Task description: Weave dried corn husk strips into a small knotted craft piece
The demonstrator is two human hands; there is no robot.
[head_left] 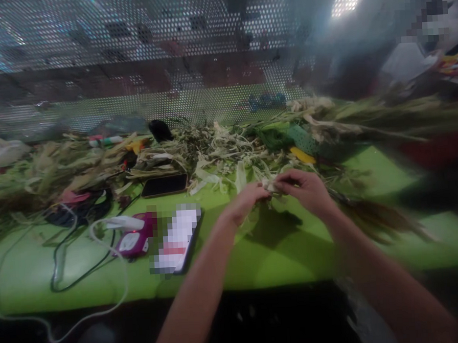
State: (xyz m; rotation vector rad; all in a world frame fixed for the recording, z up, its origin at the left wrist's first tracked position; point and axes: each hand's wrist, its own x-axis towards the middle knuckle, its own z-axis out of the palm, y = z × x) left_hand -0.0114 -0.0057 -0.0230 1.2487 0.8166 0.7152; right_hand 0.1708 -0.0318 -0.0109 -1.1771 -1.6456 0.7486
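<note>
Above the green table [272, 271], my left hand [251, 197] and my right hand [304, 189] meet, both closed on a small pale piece of dried husk [269, 184]. The fingertips of each hand pinch it and partly hide it. Pale husk strips [240, 173] lie just beyond my left hand. A heap of thin, dry husk shreds [223, 138] spreads behind both hands. Past my right hand, a yellow-handled tool [303, 155] lies at the edge of the heap; its kind is unclear.
A phone with a lit screen [179, 238], a purple power strip [135, 243] with cables and a dark phone [164, 185] lie left of my arms. Dried leaves [379, 117] stretch across the right back. A perforated metal panel [193, 71] closes off the rear. Another person is at the upper right.
</note>
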